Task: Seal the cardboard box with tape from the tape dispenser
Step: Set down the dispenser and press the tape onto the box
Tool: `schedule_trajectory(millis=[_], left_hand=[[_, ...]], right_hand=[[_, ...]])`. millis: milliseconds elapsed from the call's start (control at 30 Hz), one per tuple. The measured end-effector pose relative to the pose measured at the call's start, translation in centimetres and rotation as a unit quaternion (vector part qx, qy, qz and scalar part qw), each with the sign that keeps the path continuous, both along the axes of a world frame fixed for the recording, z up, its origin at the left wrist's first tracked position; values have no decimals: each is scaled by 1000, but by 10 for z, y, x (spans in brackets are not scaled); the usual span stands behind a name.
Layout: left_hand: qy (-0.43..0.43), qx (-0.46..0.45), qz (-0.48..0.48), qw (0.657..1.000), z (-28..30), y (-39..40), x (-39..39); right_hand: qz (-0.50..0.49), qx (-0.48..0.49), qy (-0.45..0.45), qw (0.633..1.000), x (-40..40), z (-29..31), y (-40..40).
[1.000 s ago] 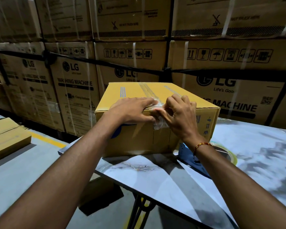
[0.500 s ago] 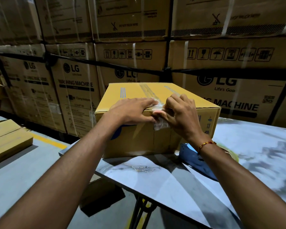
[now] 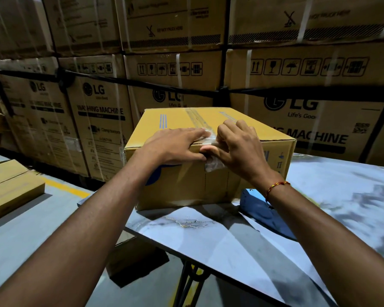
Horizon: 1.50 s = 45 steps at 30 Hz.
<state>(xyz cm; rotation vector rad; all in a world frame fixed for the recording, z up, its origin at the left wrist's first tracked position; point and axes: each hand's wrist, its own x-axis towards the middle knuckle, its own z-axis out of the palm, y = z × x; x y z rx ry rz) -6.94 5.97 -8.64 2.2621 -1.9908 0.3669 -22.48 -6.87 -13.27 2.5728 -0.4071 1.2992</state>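
Two bare arms reach forward from the bottom of the view to a yellow cardboard box (image 3: 200, 185) that sits on a grey-white table (image 3: 341, 196). Both hands meet at the box's near top edge, side by side and almost touching.

The left hand (image 3: 175, 145) lies flat and spread, palm down, over the edge, its fingers pressing on clear tape (image 3: 213, 165) and its thumb on the front face. It grips nothing; it presses. The right hand (image 3: 239, 145) is curled, fingers bent over the top edge and thumb pushed against the front face beside the left thumb, pinching or pressing the tape there; which of the two I cannot tell. A crinkled end of the tape hangs down the front face just below the thumbs. Beyond the fingertips, a strip of tape runs away along the middle of the box top.

A red and yellow thread bracelet (image 3: 275, 188) circles the right wrist. Under the right forearm, just beside the box's near right corner, a blue tape dispenser (image 3: 259, 209) lies on the table, touched by neither hand.

Beyond the hands stands a wall of large strapped washing machine cartons (image 3: 102, 120). Left of the left arm lie flat yellow boxes (image 3: 11, 189).
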Motion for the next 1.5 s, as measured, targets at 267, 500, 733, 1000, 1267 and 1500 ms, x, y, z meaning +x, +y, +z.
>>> schedule_trajectory(millis=[267, 500, 733, 1000, 1267, 1500], left_hand=[[10, 7, 12, 1000, 1, 2, -4], [9, 10, 8, 1000, 0, 1, -2], [17, 9, 8, 1000, 1, -1, -1], [29, 20, 3, 999, 2, -1, -1], [24, 25, 1, 999, 2, 1, -1], [20, 20, 2, 1000, 1, 0, 0]], right_hand=[[43, 50, 57, 996, -13, 8, -5], [62, 93, 88, 990, -27, 9, -12], [38, 123, 23, 991, -21, 1, -4], [-13, 90, 11, 996, -13, -4, 3], [28, 95, 56, 994, -23, 0, -6], [40, 102, 72, 991, -26, 1, -9]])
